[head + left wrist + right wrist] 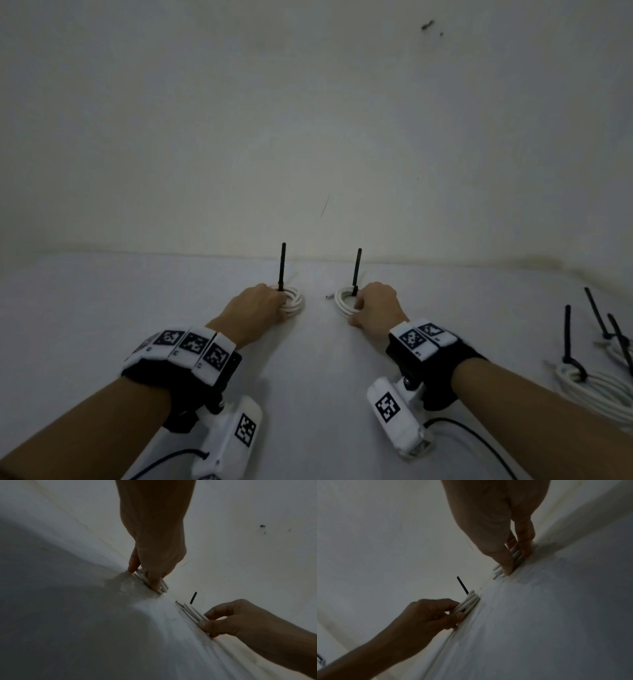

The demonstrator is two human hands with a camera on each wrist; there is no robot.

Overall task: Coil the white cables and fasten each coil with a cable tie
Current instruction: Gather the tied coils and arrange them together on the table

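On the white table (102,308), close to the wall, two small coils of white cable lie flat side by side, apart from each other, and I have one hand on each. My left hand (255,306) covers the near-left rim of the left coil (294,301); the left wrist view shows a fingertip and the thumb pressed down either side of the bundled turns, so this hand is curled onto the coil rather than spread. My right hand (375,306) holds the near-right rim of the right coil (344,301), and the thumb and fingers close round the bundled turns in the right wrist view. Each coil already carries a black cable tie: the left tie (282,265) and the right tie (357,269) both stand near upright from the far rim, tails pointing up and away from me. A short free cable end (330,295) projects left from the right coil into the gap between the coils. The governing relation is this: each tie tail rises from the far edge of its coil, just beyond my fingertips, with its long axis roughly vertical, while my grips sit on the near edges. I judge that both coils are fastened and could be set aside with the tied coils (596,387) lying at the far right of the table, nearer my right hand.
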